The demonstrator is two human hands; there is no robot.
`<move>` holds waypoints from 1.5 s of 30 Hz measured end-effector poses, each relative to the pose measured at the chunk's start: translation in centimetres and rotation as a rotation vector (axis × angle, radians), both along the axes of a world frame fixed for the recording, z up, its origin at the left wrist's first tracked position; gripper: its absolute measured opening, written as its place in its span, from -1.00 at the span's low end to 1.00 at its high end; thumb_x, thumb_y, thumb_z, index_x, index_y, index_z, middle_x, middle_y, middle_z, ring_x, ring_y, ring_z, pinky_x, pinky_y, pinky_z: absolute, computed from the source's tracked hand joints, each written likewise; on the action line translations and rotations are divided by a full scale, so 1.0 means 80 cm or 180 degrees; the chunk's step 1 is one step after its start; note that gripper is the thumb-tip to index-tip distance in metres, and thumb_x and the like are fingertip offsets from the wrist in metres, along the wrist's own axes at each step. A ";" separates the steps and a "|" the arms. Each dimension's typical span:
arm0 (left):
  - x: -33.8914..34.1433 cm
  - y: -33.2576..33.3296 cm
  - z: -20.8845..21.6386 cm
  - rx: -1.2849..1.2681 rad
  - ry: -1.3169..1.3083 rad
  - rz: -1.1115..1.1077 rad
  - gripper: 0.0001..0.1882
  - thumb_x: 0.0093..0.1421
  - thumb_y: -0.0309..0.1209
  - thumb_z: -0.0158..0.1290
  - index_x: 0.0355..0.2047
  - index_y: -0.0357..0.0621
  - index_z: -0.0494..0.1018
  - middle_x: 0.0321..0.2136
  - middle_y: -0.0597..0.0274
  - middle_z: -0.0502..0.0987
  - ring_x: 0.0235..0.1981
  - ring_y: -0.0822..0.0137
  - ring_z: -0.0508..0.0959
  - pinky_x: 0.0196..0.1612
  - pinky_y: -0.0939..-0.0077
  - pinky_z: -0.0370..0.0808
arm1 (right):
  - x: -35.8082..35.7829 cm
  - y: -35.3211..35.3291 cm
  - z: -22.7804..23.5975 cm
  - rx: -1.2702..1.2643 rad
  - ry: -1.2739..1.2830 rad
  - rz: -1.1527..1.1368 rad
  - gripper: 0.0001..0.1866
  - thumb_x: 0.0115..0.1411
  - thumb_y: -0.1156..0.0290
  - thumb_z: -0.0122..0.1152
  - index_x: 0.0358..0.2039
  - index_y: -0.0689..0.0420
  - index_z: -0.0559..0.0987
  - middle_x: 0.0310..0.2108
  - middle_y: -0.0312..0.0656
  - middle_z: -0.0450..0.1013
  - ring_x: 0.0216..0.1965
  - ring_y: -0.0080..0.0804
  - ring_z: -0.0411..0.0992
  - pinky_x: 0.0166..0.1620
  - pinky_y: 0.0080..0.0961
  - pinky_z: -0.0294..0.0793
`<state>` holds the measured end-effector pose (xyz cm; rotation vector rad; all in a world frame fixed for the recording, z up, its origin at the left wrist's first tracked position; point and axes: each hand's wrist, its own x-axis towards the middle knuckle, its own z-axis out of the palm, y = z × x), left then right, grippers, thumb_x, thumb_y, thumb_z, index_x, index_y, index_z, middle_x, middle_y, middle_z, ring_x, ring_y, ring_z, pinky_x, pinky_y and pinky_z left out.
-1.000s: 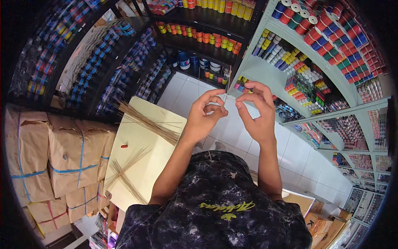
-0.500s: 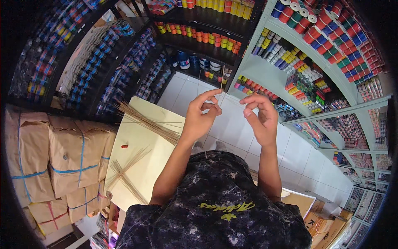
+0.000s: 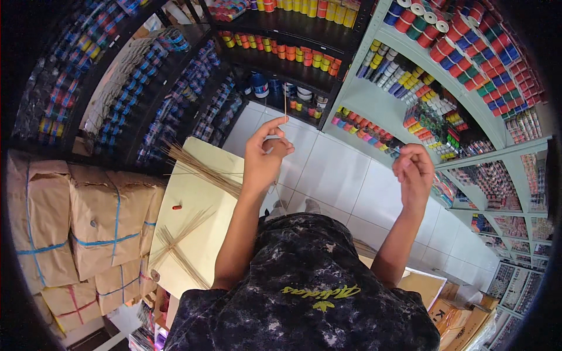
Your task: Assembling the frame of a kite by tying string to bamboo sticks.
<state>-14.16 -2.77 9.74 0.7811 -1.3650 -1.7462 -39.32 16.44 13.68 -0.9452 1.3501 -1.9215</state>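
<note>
Near left, worktop [image 3: 190,193]: crossed sticks [image 3: 175,248], small red piece [image 3: 177,207], then a stick bundle [image 3: 202,168], its right end behind the left forearm [image 3: 231,245]. Left hand [image 3: 266,158]: fingers pinching one thin stick [image 3: 285,105], upright. Right hand [image 3: 415,175], well apart: fingers curled together; cannot tell if holding anything. Step, judged: handling a single stick; next move calls for a steady pinch. Far: spools [image 3: 291,54] on dark shelves.

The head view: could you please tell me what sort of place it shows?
Probably a stockroom or small shop, perhaps for thread: coloured spools crowd the grey shelves, small rolls line the black shelves, and brown paper parcels are stacked at the left.
</note>
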 end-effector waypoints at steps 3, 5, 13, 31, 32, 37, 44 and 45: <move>-0.002 0.000 0.006 -0.0064 0.0023 -0.0042 -0.48 0.17 -0.79 -0.15 0.11 -0.17 0.44 -0.22 0.35 0.33 -0.29 0.50 0.52 -0.08 0.41 0.63 | -0.013 -0.002 -0.003 0.1103 0.0800 -0.0602 -0.84 0.21 0.52 0.17 -0.19 0.23 0.56 -0.43 -0.32 0.47 -0.47 -0.62 0.36 -0.34 -0.66 0.35; -0.007 0.005 0.010 -0.0107 0.0056 -0.0097 -0.48 0.14 -0.79 -0.13 0.09 -0.19 0.45 -0.24 0.33 0.34 -0.30 0.48 0.54 -0.11 0.45 0.62 | -0.026 0.000 -0.026 0.1697 0.1301 -0.0641 -0.79 0.20 0.51 0.19 -0.13 0.19 0.58 -0.25 -0.23 0.56 -0.26 -0.53 0.46 -0.12 -0.56 0.41; -0.026 0.023 0.011 -0.0337 -0.0040 -0.0554 -0.45 0.10 -0.82 -0.12 0.10 -0.23 0.43 -0.22 0.33 0.32 -0.27 0.48 0.55 -0.04 0.42 0.62 | 0.058 -0.091 -0.017 0.0715 0.1709 -0.0002 -0.63 0.18 0.57 0.15 0.03 0.17 0.53 0.05 -0.14 0.51 0.16 -0.34 0.39 0.24 -0.39 0.25; -0.026 0.022 0.019 -0.0525 -0.0174 -0.0538 -0.37 0.08 -0.84 -0.13 0.18 -0.19 0.40 -0.25 0.31 0.34 -0.30 0.47 0.58 -0.10 0.46 0.62 | 0.075 -0.131 -0.009 0.0759 0.0707 0.0445 -0.93 0.29 0.46 0.19 -0.28 0.18 0.59 -0.63 -0.59 0.16 -0.59 -0.84 0.01 -0.54 -0.72 -0.07; -0.027 0.022 0.018 -0.0501 -0.0179 -0.0538 -0.37 0.08 -0.84 -0.13 0.18 -0.19 0.41 -0.25 0.31 0.35 -0.30 0.47 0.58 -0.10 0.47 0.62 | 0.076 -0.132 -0.006 0.0720 0.0663 0.0363 -0.92 0.29 0.46 0.19 -0.28 0.18 0.59 -0.62 -0.60 0.16 -0.59 -0.85 0.00 -0.54 -0.72 -0.07; -0.029 0.022 0.022 -0.0478 -0.0140 -0.0573 -0.37 0.08 -0.84 -0.14 0.17 -0.19 0.41 -0.25 0.31 0.35 -0.30 0.47 0.58 -0.11 0.49 0.62 | 0.075 -0.133 0.004 0.0679 0.0533 0.0227 -0.90 0.30 0.45 0.19 -0.26 0.20 0.60 -0.62 -0.60 0.18 -0.59 -0.86 0.01 -0.54 -0.73 -0.07; -0.030 0.023 0.018 -0.0480 -0.0196 -0.0568 -0.38 0.09 -0.84 -0.15 0.17 -0.20 0.41 -0.25 0.30 0.36 -0.31 0.45 0.58 -0.11 0.50 0.62 | 0.075 -0.137 0.000 0.0560 0.0325 -0.0053 -0.89 0.29 0.45 0.20 -0.26 0.20 0.62 -0.62 -0.59 0.21 -0.60 -0.85 0.00 -0.54 -0.73 -0.07; -0.031 0.023 0.018 -0.0488 -0.0197 -0.0573 -0.38 0.09 -0.84 -0.15 0.17 -0.20 0.41 -0.25 0.29 0.36 -0.30 0.45 0.58 -0.11 0.49 0.62 | 0.076 -0.137 0.002 0.0535 0.0261 -0.0098 -0.89 0.28 0.45 0.20 -0.26 0.20 0.62 -0.62 -0.59 0.20 -0.60 -0.85 0.00 -0.54 -0.73 -0.08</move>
